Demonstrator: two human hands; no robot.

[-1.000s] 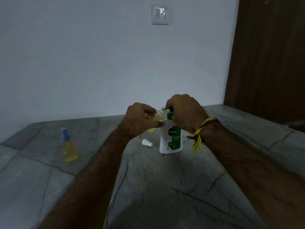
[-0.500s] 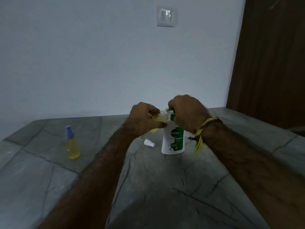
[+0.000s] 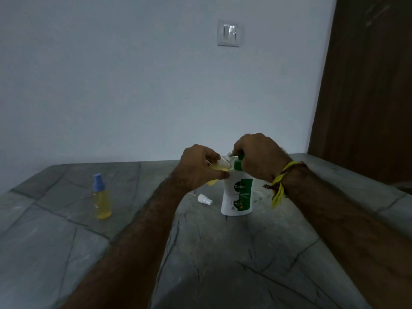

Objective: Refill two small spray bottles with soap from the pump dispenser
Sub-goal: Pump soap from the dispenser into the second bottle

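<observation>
A white pump dispenser (image 3: 236,197) with a green label and green pump stands on the grey stone counter (image 3: 223,253). My right hand (image 3: 258,157) curls over its pump head. My left hand (image 3: 198,168) grips a small open spray bottle (image 3: 219,167) holding yellow liquid, tilted with its mouth at the pump nozzle. That bottle's white spray cap (image 3: 204,199) lies on the counter just left of the dispenser. A second small spray bottle (image 3: 101,197), yellow-filled with a blue cap, stands upright at the left.
A white wall with a light switch (image 3: 228,33) rises behind the counter. A dark wooden door (image 3: 367,85) fills the right side. A yellow thread band (image 3: 279,186) circles my right wrist.
Both hands keep their hold at the pump. The view has tilted slightly, so everything sits a little lower and to the right in frame.
</observation>
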